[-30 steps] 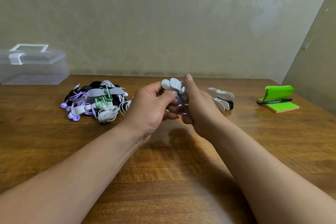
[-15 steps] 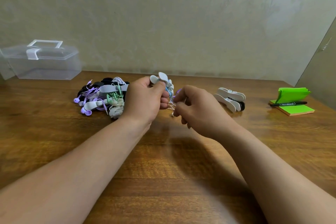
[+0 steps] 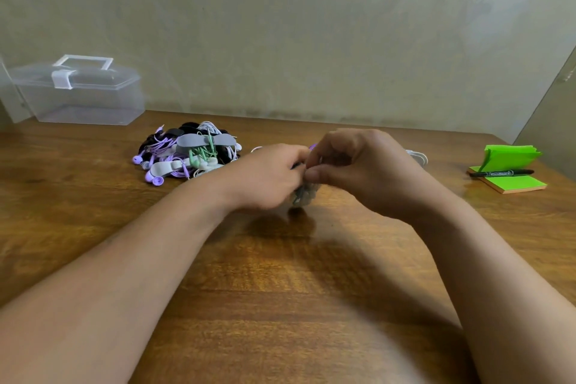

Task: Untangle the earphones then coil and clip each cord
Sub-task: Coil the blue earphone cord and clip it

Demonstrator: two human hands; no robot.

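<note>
A small grayish bundle (image 3: 304, 194) of earphone cord, blurred by motion, is held just above the wooden surface (image 3: 280, 284), to the right of the pile of earphones (image 3: 187, 154), between a person's two hands. The left hand (image 3: 268, 178) has its fingers (image 3: 293, 156) curled round the bundle from the pile's side, while the right hand (image 3: 364, 168) meets it from the far side, thumb (image 3: 314, 175) and bent fingers pinching at the bundle's top. A short loop of purple cord (image 3: 313, 145) shows above the point where the hands touch; how the cord runs inside the grip cannot be told. The pile itself mixes purple, green, white and black cords, several of them coiled, with a gray clip (image 3: 205, 141) lying across its top. Well to the right of the pile, partly hidden behind the right hand, lie white clips (image 3: 417, 156). Farther right of the pile again, a pad of green sticky notes (image 3: 514, 182) carries a black marker (image 3: 501, 173). Behind and to the left of the pile, a clear plastic box (image 3: 81, 97) with a white latch stands closed against the wall (image 3: 280, 25).
</note>
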